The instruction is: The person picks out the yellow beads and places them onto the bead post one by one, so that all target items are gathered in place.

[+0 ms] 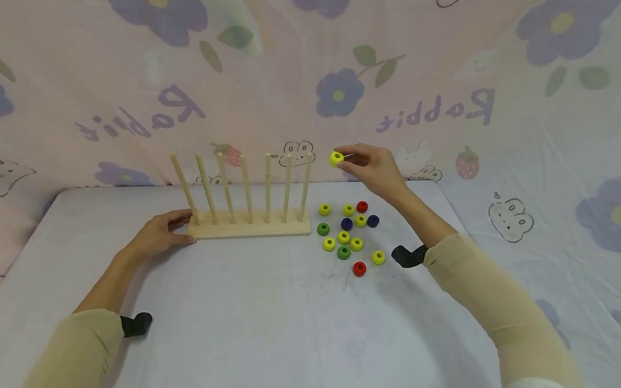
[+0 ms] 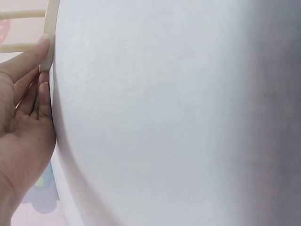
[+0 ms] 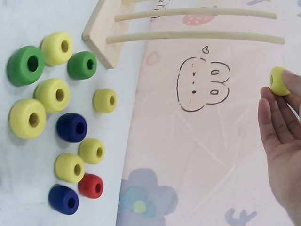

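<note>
A pale wooden rack (image 1: 253,228) with several upright pegs stands at the table's back. My left hand (image 1: 157,233) grips the left end of its base, the thumb on the front side; the left wrist view shows the fingers at the base end (image 2: 49,28). Up in the air, right of the rightmost peg (image 1: 306,185) and near the height of its top, a yellow bead (image 1: 336,159) is pinched between thumb and fingers of my right hand (image 1: 375,168). The right wrist view shows the hole of that yellow bead (image 3: 279,81) facing the pegs.
Right of the rack, loose beads lie on the white table (image 1: 233,319): several yellow beads (image 1: 343,237), two green beads (image 1: 344,252), two dark blue beads (image 1: 373,221) and two red beads (image 1: 359,268). Behind the table hangs a flowered cloth (image 1: 260,89).
</note>
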### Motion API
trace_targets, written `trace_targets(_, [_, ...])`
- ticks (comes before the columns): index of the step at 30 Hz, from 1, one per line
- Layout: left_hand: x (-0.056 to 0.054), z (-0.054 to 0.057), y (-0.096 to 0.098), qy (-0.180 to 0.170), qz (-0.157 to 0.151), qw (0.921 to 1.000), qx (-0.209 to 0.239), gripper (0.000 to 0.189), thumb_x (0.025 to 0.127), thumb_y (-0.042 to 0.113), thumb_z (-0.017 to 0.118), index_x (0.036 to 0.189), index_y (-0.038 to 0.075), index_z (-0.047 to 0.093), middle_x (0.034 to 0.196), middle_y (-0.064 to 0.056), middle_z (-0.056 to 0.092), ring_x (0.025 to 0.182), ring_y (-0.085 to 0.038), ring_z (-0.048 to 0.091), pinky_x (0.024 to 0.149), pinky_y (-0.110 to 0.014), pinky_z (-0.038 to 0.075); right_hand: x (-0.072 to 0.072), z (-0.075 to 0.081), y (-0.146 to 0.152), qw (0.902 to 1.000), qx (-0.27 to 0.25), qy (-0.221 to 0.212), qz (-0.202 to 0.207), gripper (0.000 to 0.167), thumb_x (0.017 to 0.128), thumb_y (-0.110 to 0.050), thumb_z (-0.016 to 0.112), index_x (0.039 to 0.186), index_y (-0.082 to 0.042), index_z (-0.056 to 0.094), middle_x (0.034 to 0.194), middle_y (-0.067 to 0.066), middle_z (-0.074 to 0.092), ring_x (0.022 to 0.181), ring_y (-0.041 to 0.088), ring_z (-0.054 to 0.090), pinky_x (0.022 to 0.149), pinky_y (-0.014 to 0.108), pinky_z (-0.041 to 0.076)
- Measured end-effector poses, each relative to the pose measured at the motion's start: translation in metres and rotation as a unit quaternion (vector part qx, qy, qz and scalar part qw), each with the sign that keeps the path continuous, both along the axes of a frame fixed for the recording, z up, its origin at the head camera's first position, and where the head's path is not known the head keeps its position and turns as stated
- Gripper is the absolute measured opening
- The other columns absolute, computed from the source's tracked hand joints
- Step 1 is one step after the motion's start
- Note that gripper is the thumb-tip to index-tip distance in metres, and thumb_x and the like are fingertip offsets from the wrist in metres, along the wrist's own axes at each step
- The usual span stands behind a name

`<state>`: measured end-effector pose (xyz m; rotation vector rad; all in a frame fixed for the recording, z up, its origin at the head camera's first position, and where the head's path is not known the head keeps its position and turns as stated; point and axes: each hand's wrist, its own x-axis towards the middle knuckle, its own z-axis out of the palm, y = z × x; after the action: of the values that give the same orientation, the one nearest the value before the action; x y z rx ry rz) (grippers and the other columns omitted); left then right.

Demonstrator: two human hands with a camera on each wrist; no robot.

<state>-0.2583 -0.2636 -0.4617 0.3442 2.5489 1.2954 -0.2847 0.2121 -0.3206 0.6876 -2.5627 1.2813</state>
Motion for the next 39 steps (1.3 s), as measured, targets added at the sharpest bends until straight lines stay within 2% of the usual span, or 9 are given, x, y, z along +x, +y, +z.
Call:
trace_targets(7, [0.001, 0.002, 0.003, 0.005, -0.001, 1.0000, -0.007, 0.078, 0.088, 0.018, 0.078, 0.149, -0.005, 0.036, 0.148, -0.030, 0.041, 0.138, -0.044, 0.038, 0.115, -0.055, 0.030, -0.006, 0.009, -0.011, 0.9995, -0.022, 0.016, 0.016, 0.032, 0.092, -0.014, 0.072, 0.123, -0.009, 0.070, 0.116, 0.008, 0.071, 0.099, 0.019, 0.070, 0.086, 0.024, 0.057])
trace_targets(10, [0.001, 0.002, 0.003, 0.002, 0.003, 0.9999, -0.012, 0.077, 0.088, 0.018, 0.077, 0.150, -0.004, 0.036, 0.149, -0.028, 0.041, 0.138, -0.043, 0.038, 0.116, -0.054, 0.029, -0.005, 0.015, -0.019, 0.9992, -0.028, 0.020, 0.020, 0.032, 0.092, -0.009, 0.071, 0.124, -0.005, 0.069, 0.117, 0.011, 0.071, 0.100, 0.022, 0.070, 0.087, 0.024, 0.057])
trace_targets(14, [0.002, 0.001, 0.003, 0.002, 0.004, 1.0000, -0.006, 0.078, 0.088, 0.017, 0.077, 0.150, -0.004, 0.035, 0.149, -0.029, 0.040, 0.139, -0.044, 0.037, 0.116, -0.055, 0.028, 0.005, 0.030, -0.034, 0.9980, -0.040, 0.032, 0.036, 0.031, 0.092, -0.001, 0.069, 0.123, 0.004, 0.067, 0.118, 0.018, 0.069, 0.102, 0.029, 0.069, 0.089, 0.026, 0.057])
trace_targets(17, [0.003, 0.001, 0.003, 0.000, 0.005, 1.0000, -0.003, 0.078, 0.088, 0.017, 0.077, 0.150, -0.005, 0.035, 0.149, -0.029, 0.040, 0.139, -0.044, 0.037, 0.116, -0.056, 0.027, 0.012, 0.040, -0.047, 0.9970, -0.050, 0.035, 0.047, 0.031, 0.092, 0.002, 0.068, 0.122, 0.008, 0.065, 0.118, 0.020, 0.068, 0.103, 0.030, 0.068, 0.089, 0.027, 0.057])
trace_targets(25, [0.006, 0.002, -0.001, -0.008, 0.009, 0.9999, -0.009, 0.079, 0.089, 0.020, 0.076, 0.152, -0.002, 0.034, 0.150, -0.027, 0.040, 0.139, -0.043, 0.037, 0.117, -0.056, 0.026, -0.012, 0.030, -0.070, 0.9943, -0.064, 0.041, 0.074, 0.031, 0.090, -0.008, 0.073, 0.121, -0.002, 0.070, 0.112, 0.011, 0.072, 0.095, 0.018, 0.071, 0.086, 0.027, 0.058])
trace_targets(39, [0.003, 0.000, -0.001, -0.015, 0.009, 0.9998, -0.007, 0.081, 0.088, 0.023, 0.077, 0.152, -0.001, 0.034, 0.151, -0.025, 0.040, 0.140, -0.042, 0.036, 0.117, -0.056, 0.026, -0.012, 0.038, -0.109, 0.9914, -0.072, 0.023, 0.107, 0.032, 0.088, -0.008, 0.075, 0.119, -0.002, 0.071, 0.109, 0.010, 0.074, 0.090, 0.015, 0.072, 0.081, 0.028, 0.059])
